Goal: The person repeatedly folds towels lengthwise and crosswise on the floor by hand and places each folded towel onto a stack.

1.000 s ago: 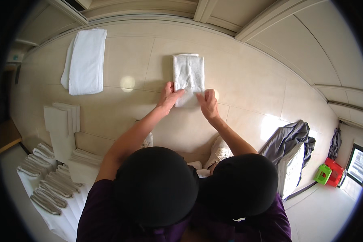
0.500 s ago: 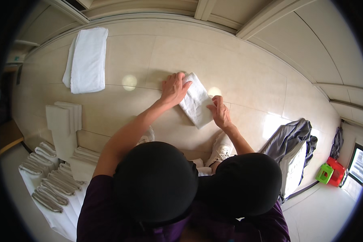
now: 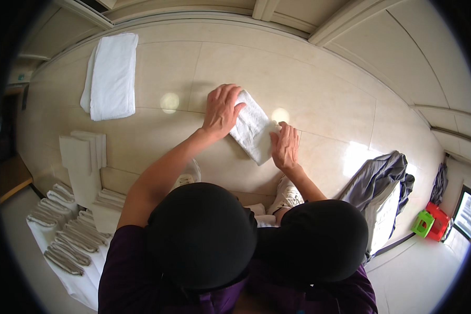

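A small folded white towel (image 3: 255, 131) lies slanted on the tiled floor in front of me. My left hand (image 3: 222, 110) grips its far left edge, fingers curled at the outer side and thumb resting on the cloth. At its right edge, my right hand (image 3: 286, 146) holds the cloth, with the thumb against the towel and the fingertips bent at the corner. The undersides of both hands are hidden, so how far the fingers reach under the cloth does not show.
A larger folded white towel (image 3: 112, 78) lies far left. Below it are stacks of folded white cloths (image 3: 83, 167) and rolled towels (image 3: 70, 235). Grey clothing (image 3: 377, 175) drapes at right, with red and green plastic stools (image 3: 423, 223) beyond. My shoe (image 3: 288, 196) stands close to the towel.
My left hand has shifted slightly left and away from me, onto the towel's outer edge. The right hand's fingers have straightened a little; the towel has barely moved.
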Available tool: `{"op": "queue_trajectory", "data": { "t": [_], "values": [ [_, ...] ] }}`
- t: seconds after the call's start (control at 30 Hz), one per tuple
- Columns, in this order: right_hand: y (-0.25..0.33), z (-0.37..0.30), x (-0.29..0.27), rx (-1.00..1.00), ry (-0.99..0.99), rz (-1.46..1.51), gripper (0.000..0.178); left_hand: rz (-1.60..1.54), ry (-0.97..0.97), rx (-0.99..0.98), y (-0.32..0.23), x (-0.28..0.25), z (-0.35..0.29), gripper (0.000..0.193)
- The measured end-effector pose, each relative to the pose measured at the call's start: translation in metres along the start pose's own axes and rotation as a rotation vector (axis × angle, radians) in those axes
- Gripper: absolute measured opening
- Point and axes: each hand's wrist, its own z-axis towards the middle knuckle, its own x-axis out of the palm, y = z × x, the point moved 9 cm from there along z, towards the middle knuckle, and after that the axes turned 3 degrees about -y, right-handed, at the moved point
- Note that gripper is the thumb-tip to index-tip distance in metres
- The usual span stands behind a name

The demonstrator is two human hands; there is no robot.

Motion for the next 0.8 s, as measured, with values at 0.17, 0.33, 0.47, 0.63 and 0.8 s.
{"op": "queue_trajectory", "data": {
  "t": [0.17,0.33,0.47,0.63,0.8],
  "values": [
    [0.063,-0.013,0.014,-0.480,-0.019,-0.206,0.070,0.302,0.258,0.350,-0.028,0.038,-0.028,0.072],
    [0.072,-0.006,0.015,-0.587,-0.090,-0.019,0.056,0.240,0.321,0.320,-0.030,0.032,-0.034,0.071],
    [0.014,0.034,0.038,-0.171,-0.058,0.111,0.051,0.081,0.394,0.280,-0.032,0.029,-0.035,0.075],
    [0.020,0.012,0.043,0.423,0.616,1.085,0.042,-0.125,0.045,-0.108,-0.023,-0.026,-0.048,0.065],
    [0.063,0.001,0.049,0.493,0.607,1.552,0.053,-1.206,0.478,-0.823,0.012,0.020,-0.111,0.058]
  ]
}}
